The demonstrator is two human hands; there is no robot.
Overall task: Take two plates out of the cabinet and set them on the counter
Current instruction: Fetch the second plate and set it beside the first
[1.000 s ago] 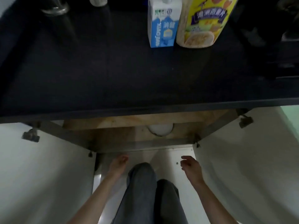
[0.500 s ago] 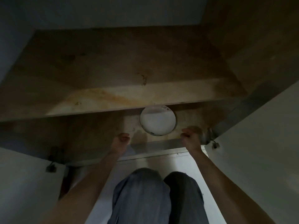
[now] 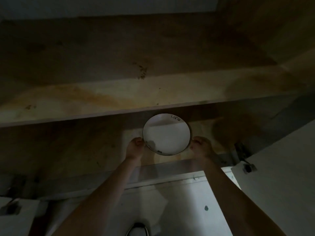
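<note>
A round white plate (image 3: 167,136) with a thin dark rim and small lettering lies on the floor of the open wooden cabinet (image 3: 76,147), under its shelf. My left hand (image 3: 135,148) curls at the plate's left edge and my right hand (image 3: 200,145) at its right edge, fingers closed around the rim on both sides. Only one plate shows; I cannot tell whether another lies under it. The counter is out of view.
A stained wooden shelf (image 3: 136,92) overhangs the plate's far side. White cabinet doors stand open at the left (image 3: 15,217) and right (image 3: 279,176), with a metal hinge (image 3: 241,151) at the right. A pale floor (image 3: 179,205) lies below.
The view dropped from the dark counter down into the cabinet. Both hands reached forward from the cabinet's front lip and closed on the plate's two sides.
</note>
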